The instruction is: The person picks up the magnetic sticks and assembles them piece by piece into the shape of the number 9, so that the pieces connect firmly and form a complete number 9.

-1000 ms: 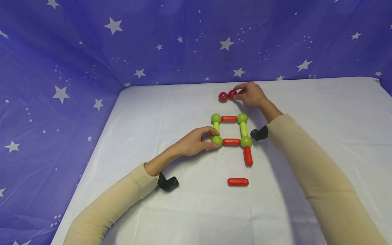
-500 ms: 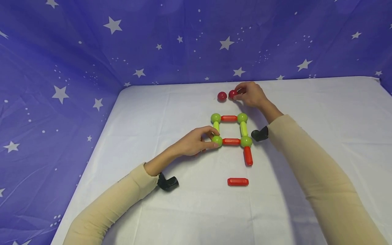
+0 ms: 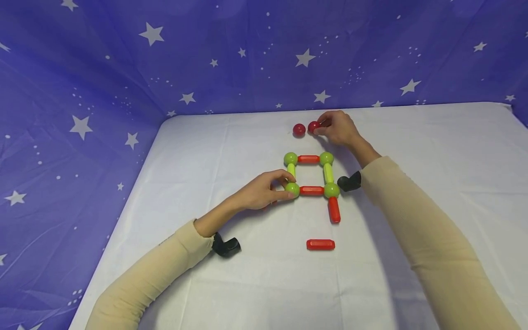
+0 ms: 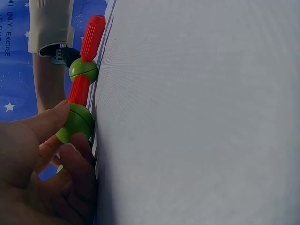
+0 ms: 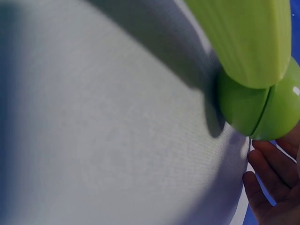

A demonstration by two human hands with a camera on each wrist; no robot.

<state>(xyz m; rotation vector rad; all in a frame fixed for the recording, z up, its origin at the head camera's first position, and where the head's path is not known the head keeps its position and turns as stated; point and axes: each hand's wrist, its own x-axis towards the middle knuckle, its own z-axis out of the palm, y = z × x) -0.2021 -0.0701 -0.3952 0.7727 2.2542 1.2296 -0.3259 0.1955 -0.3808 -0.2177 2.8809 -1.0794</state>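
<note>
At left centre of the head view, left hand (image 3: 260, 192) resting on the white table (image 3: 206, 151), thumb and fingers pinched round the lower-left green ball (image 3: 292, 189) of a square frame; same pinch seen close in the left wrist view (image 4: 75, 123), thumb above, fingertips below. Black wrist mount (image 3: 225, 245) just under the cream sleeve. Right of that hand, the frame: four green balls at the corners, red rods along top (image 3: 308, 159) and bottom (image 3: 311, 190), green rods down the left (image 3: 291, 170) and right (image 3: 328, 173) sides. Hanging from the lower-right green ball (image 3: 331, 190), another red rod (image 3: 334, 209) pointing down the frame. Below it, apart, a loose red rod (image 3: 320, 244) lying flat. Upper centre, free red ball (image 3: 299, 129), just beside a second red ball (image 3: 313, 127). Further right, right hand (image 3: 338, 127), fingertips curled onto that second ball, which sits on the table at the far edge above the frame. Behind, starred blue cloth (image 3: 82, 91).
</note>
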